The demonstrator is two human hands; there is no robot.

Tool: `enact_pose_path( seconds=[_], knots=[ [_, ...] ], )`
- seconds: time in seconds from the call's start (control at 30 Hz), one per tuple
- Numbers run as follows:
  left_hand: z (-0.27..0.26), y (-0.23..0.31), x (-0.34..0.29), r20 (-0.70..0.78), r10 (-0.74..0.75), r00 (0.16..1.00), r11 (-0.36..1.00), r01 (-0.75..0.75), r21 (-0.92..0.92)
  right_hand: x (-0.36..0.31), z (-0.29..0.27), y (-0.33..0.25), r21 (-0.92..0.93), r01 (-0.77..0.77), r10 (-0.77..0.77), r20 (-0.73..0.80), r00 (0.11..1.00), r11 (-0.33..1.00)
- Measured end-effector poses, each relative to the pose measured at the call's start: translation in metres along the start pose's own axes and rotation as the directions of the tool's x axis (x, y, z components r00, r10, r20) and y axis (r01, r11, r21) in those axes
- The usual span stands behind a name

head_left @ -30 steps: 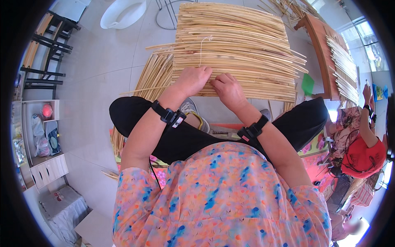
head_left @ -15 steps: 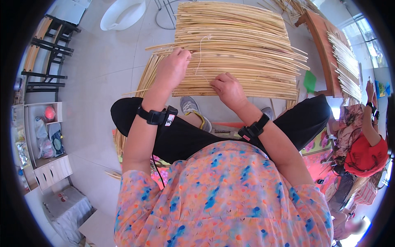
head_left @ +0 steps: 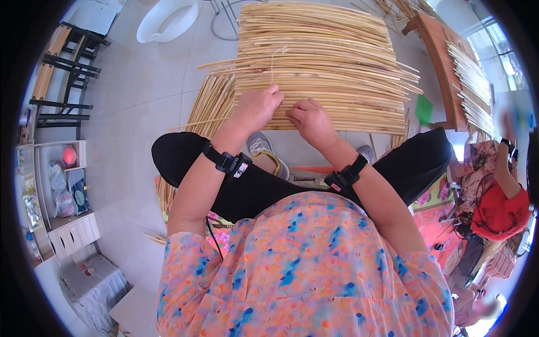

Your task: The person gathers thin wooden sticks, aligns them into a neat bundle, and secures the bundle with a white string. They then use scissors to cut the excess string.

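Pale tiled floor (head_left: 146, 95) under reed mat (head_left: 325, 67); left hand (head_left: 255, 109) fingers pinching thread (head_left: 273, 64), right hand (head_left: 309, 121) curled, grip unclear.

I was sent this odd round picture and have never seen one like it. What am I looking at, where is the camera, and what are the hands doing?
There is no machine here: a person wears a wide-angle camera on the head that looks down, so the picture is round and straight lines bend. You see their patterned shirt and both forearms with black wristbands. On the tiled floor lies a mat of thin pale reeds, side by side. The left hand pinches a thin string that rises from the mat's near edge; the right hand rests on the reeds beside it. Another person sits at the right edge.
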State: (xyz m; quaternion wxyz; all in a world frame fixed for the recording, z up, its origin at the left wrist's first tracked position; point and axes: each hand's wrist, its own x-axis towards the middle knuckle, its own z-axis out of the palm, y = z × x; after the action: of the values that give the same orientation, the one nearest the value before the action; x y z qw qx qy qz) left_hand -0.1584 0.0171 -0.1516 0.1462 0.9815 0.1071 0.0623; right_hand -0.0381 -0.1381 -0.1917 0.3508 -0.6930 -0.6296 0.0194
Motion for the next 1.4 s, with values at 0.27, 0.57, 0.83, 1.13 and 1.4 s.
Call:
enact_pose_path(
  seconds=[0.27, 0.57, 0.83, 1.13, 1.4],
  knots=[
    [-0.002, -0.007, -0.003, -0.046, -0.169, 0.985, 0.986, 0.169, -0.014, 0.0, 0.0, 0.001, 0.018, -0.003, 0.003, 0.013, 1.0, 1.0],
    [0.002, -0.018, -0.009, -0.1, -0.059, 0.993, 0.985, 0.041, -0.169, -0.004, 0.002, 0.003, 0.036, 0.003, -0.004, 0.011, 1.0, 0.999],
    [0.0, -0.014, -0.01, -0.03, -0.095, 0.995, 0.986, 0.09, -0.143, -0.008, 0.01, 0.006, -0.034, 0.03, -0.031, -0.023, 0.999, 0.999],
    [0.003, -0.018, -0.01, -0.036, -0.037, 0.999, 0.985, 0.031, -0.171, -0.015, 0.024, 0.017, -0.009, -0.006, 0.006, -0.028, 1.0, 1.0],
    [0.013, -0.025, -0.006, -0.081, 0.022, 0.997, 0.95, -0.046, -0.309, -0.006, 0.034, 0.017, -0.236, 0.103, -0.11, -0.016, 0.994, 0.966]
  ],
)
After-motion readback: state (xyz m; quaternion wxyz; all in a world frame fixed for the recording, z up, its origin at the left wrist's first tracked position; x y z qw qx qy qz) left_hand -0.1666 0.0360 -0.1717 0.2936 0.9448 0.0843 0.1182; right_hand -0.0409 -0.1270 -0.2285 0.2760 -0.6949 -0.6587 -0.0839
